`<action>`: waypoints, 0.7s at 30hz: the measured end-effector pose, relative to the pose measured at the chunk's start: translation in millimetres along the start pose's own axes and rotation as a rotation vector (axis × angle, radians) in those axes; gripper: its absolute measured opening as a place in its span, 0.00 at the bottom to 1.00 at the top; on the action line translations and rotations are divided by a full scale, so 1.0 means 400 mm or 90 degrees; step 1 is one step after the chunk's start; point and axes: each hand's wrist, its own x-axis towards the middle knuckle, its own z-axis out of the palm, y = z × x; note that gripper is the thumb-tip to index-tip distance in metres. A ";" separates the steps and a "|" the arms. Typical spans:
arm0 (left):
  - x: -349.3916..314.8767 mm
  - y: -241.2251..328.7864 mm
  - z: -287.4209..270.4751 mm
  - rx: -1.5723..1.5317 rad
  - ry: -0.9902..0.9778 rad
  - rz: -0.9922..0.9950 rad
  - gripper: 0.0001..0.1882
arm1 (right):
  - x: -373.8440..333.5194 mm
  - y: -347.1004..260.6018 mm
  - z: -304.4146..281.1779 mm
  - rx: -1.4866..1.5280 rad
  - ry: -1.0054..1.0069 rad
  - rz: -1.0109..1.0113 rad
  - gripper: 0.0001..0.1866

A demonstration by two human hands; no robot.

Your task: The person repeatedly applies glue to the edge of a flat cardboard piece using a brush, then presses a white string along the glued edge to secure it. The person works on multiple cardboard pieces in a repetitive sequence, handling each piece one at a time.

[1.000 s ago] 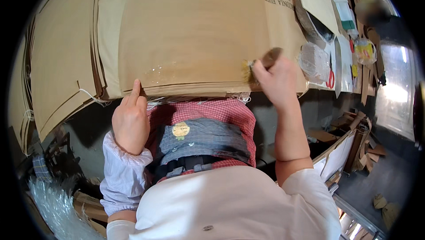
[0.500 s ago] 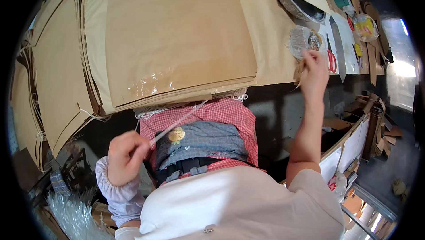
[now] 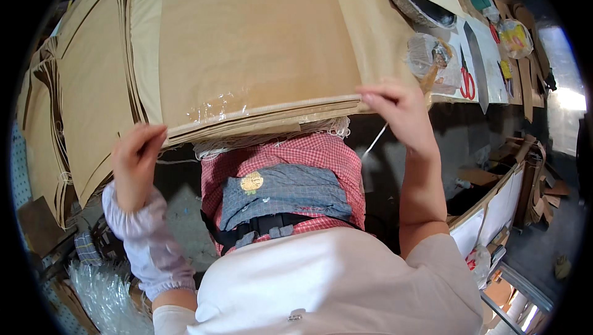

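A stack of brown paper sheets (image 3: pixel 259 38) lies before me, with a wet, shiny patch near its front edge. A white string (image 3: pixel 374 140) is stretched along that edge between my two hands, and its loose tail hangs below the right one. My left hand (image 3: pixel 137 159), at the stack's front left corner, is closed with thumb and fingers pinched on the string. At the front right corner my right hand (image 3: pixel 401 116) pinches the other part of it. A bundle of white strings (image 3: pixel 336 127) hangs under the stack's front edge, by my red checked apron (image 3: pixel 346 162).
More brown paper stacks (image 3: pixel 92 82) stand at the left. To the right lie a plastic-covered bowl (image 3: pixel 423 54), red-handled scissors (image 3: pixel 467 82) and a long blade (image 3: pixel 475 66). A dark round basin (image 3: pixel 423 8) is farther back. Shiny clear strands (image 3: pixel 102 295) sit at lower left.
My right hand has come left from beside the plastic-covered bowl to the stack's corner. My left hand has moved up and left to the other corner. The string now runs along the edge.
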 end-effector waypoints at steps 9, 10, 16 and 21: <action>0.025 -0.148 0.147 0.003 0.028 -0.072 0.05 | 0.082 0.195 0.108 -0.168 0.138 -0.063 0.06; 0.027 -0.134 0.148 0.068 0.058 -0.038 0.05 | 0.087 0.190 0.105 -0.109 0.136 -0.039 0.06; 0.021 -0.095 0.142 0.299 0.094 0.189 0.07 | 0.079 0.132 0.060 0.383 -0.102 0.263 0.11; 0.000 -0.123 0.152 0.058 0.028 0.077 0.12 | 0.065 0.163 0.131 -0.009 0.125 0.064 0.13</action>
